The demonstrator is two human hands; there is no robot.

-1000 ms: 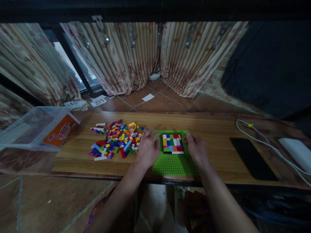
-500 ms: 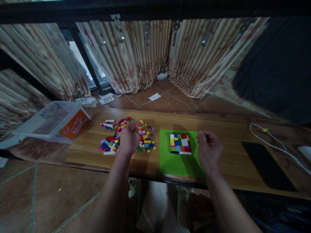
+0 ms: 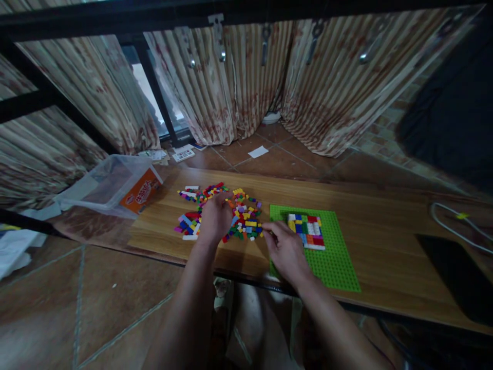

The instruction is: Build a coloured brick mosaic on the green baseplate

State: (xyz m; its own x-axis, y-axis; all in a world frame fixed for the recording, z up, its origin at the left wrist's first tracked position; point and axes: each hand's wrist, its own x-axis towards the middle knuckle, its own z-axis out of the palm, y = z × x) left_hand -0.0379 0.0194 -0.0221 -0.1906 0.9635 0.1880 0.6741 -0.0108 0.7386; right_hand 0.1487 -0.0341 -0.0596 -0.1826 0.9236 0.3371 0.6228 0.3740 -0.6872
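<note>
A scattered pile of small colourful toy bricks (image 3: 246, 224) lies on the wooden board. Over its middle is my left hand (image 3: 215, 220), fingers curled together; what they hold, if anything, is hidden. My right hand (image 3: 285, 251) reaches across the left part of a green studded baseplate (image 3: 339, 262). Its thumb and forefinger are pinched at the pile's right edge, close to a yellow brick, and I cannot make out what is between them. On the baseplate sits a flat, roughly square block of multicoloured bricks (image 3: 310, 230), its lower left corner covered by my right hand.
A clear plastic box (image 3: 103, 187) with an orange label stands at the board's left end. On the right lie a black flat object (image 3: 450, 275) and a white cable (image 3: 442, 218). Papers (image 3: 258, 152) lie on the tiled floor before the striped curtains (image 3: 246, 92).
My right hand has moved left, from the baseplate's right side to the edge of the brick pile. My left hand stays over the pile. The camera view has shifted left.
</note>
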